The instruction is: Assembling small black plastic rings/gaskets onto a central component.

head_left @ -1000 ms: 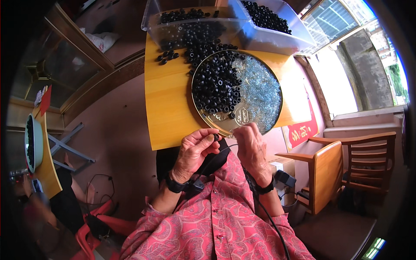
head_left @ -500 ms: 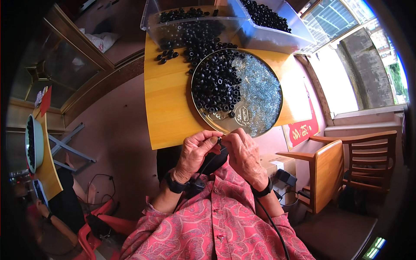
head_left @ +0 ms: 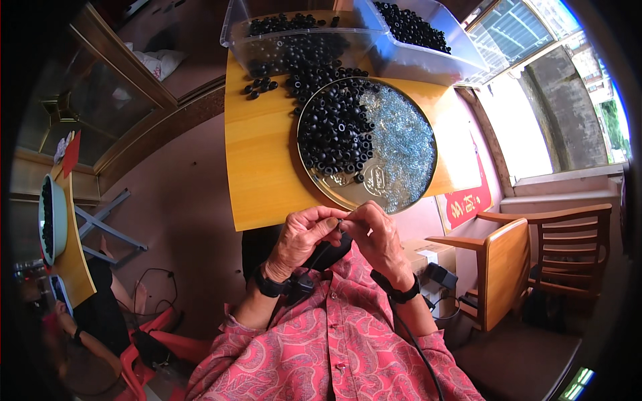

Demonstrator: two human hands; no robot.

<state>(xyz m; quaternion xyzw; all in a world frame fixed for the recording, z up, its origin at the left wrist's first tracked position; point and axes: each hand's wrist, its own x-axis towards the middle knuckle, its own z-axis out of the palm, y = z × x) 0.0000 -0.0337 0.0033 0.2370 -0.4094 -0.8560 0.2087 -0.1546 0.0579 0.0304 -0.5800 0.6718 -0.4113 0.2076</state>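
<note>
My left hand [head_left: 301,237] and my right hand [head_left: 378,240] meet just below the near rim of a round metal tray [head_left: 334,199]. The left thumb and fingers pinch a small black piece [head_left: 341,222], mostly covered by the fingertips. At the same spot the right fingers are pinched together, and what lies between them is too small to make out. In the tray, round black hollow pieces [head_left: 334,130] fill the left half. Tiny clear bluish pieces [head_left: 401,140] cover the right half.
More loose black pieces [head_left: 314,80] lie behind the tray on the yellow table [head_left: 261,174]. Two clear plastic bins [head_left: 304,40] stand at the far side. To the right is a wooden chair [head_left: 505,267]. At left, another person's hand [head_left: 65,321] is near a second table [head_left: 80,267].
The right fingers have shifted slightly around the pinch, and the black piece is more covered now. The left hand stays nearly in place.
</note>
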